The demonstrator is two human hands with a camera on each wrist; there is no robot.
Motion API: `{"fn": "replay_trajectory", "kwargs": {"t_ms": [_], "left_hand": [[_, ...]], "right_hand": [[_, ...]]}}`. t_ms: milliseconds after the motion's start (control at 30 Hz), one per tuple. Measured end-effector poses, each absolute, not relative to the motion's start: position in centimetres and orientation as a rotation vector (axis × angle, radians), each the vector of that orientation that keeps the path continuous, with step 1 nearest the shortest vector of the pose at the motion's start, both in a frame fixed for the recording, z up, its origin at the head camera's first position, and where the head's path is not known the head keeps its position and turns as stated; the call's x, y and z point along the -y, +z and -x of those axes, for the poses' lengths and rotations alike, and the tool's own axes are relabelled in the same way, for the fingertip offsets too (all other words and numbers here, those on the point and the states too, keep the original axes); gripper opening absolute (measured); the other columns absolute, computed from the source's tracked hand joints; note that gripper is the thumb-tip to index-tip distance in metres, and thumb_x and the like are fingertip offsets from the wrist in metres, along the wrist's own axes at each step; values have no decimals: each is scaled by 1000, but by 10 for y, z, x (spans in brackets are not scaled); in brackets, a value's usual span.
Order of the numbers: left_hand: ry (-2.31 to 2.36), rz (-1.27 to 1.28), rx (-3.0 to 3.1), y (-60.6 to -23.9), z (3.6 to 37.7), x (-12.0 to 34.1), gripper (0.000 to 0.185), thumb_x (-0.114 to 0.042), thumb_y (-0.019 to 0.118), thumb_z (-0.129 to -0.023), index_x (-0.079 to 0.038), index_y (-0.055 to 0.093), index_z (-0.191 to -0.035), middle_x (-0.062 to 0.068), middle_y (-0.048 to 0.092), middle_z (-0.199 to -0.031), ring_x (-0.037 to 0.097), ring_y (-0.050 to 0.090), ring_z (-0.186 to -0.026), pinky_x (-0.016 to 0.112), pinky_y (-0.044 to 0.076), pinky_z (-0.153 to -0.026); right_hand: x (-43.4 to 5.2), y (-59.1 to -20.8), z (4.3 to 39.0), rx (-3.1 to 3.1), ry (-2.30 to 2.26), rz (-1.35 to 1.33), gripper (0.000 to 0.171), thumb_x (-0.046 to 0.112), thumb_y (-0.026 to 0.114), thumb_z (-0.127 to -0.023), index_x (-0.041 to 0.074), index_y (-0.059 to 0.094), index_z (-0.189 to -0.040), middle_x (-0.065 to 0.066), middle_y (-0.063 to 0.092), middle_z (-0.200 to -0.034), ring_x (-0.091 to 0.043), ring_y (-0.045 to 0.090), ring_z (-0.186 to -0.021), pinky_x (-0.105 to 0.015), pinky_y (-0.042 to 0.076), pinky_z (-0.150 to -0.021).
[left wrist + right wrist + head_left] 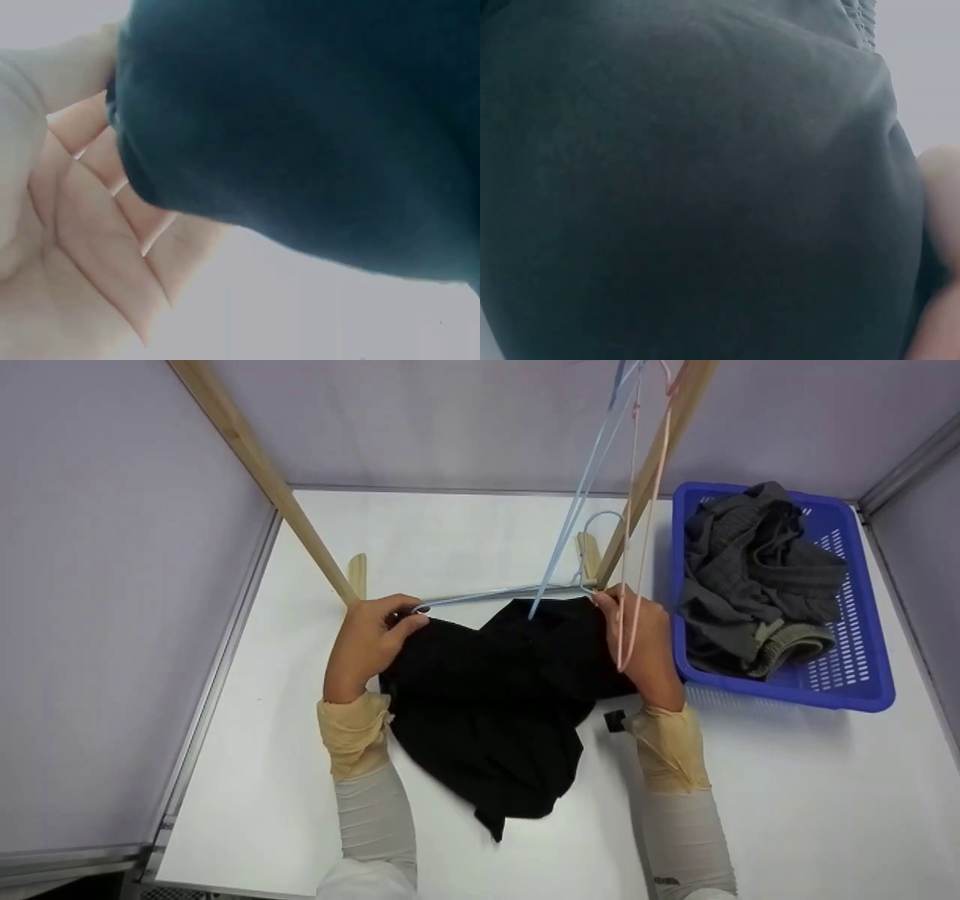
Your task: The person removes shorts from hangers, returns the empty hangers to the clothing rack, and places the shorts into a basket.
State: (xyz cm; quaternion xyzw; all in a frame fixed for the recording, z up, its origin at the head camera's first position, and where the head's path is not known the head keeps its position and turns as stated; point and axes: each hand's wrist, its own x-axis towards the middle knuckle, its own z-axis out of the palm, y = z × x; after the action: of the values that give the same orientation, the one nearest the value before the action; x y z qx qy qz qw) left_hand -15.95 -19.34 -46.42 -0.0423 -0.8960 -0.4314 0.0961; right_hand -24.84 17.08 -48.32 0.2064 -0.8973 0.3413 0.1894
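A black cloth garment (495,697) hangs between my two hands over the white table, its lower part bunched to a point. At its upper left corner my left hand (367,641) pinches the cloth between thumb and fingers, right at the end of a light blue hanger (480,596). My right hand (645,641) grips the upper right edge, close to that hanger's hook end. In the left wrist view the dark cloth (285,135) covers the fingertips. Cloth (705,195) fills most of the right wrist view, with a gathered edge (861,22) at the top.
Wooden posts (259,457) of a rack stand left and right. Another blue hanger (581,499) and a pink hanger (660,472) dangle from above, the pink one overlapping my right hand. A blue basket (874,660) holding dark grey clothes (765,562) stands at the right.
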Motion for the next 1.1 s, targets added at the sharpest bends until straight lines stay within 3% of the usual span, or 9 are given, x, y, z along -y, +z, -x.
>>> {"fn": "replay_trajectory", "kwargs": {"t_ms": [267,500,633,767,1000,1100], "left_hand": [[-1367,103,2703,-464,159,194,23,-21,76,-99,-11,80,-120,11,83,-106,22,73,-90,37,57,-88],[-1420,73,2753,-467,162,195,22,-21,77,-99,-11,79,-118,11,81,-98,21,71,-85,36,56,-88],[-1441,53,2780,-469,163,195,24,-20,78,-98,-12,77,-121,10,78,-96,18,68,-83,33,54,-85],[-1464,33,2812,-470,164,195,27,-19,79,-97,-13,76,-123,10,76,-95,18,68,-84,32,53,-85],[-1489,45,2877,-471,166,192,27,-14,78,-97,-8,74,-123,14,80,-108,26,75,-97,35,55,-88],[-1463,88,2891,-470,169,187,23,-15,76,-98,-7,74,-119,14,80,-109,27,75,-95,36,56,-86]], "right_hand": [[-172,-482,246,2496,995,-599,26,23,62,-108,1,69,-95,-19,74,-82,-38,68,-70,-50,49,-64],[-174,-487,249,2463,1000,-638,22,20,64,-107,1,68,-96,-22,67,-77,-39,64,-65,-49,49,-64],[-174,-488,249,2515,943,-623,22,23,63,-107,3,68,-99,-22,71,-81,-42,69,-72,-54,52,-67],[-172,-487,249,2557,1005,-631,24,26,62,-108,5,69,-99,-19,73,-83,-38,71,-77,-50,52,-73],[-166,-491,248,2551,981,-685,26,28,63,-107,4,70,-100,-18,73,-82,-37,72,-78,-50,53,-73],[-163,-491,246,2558,1003,-705,26,28,63,-108,4,71,-102,-18,74,-85,-37,74,-81,-52,55,-75]]}}
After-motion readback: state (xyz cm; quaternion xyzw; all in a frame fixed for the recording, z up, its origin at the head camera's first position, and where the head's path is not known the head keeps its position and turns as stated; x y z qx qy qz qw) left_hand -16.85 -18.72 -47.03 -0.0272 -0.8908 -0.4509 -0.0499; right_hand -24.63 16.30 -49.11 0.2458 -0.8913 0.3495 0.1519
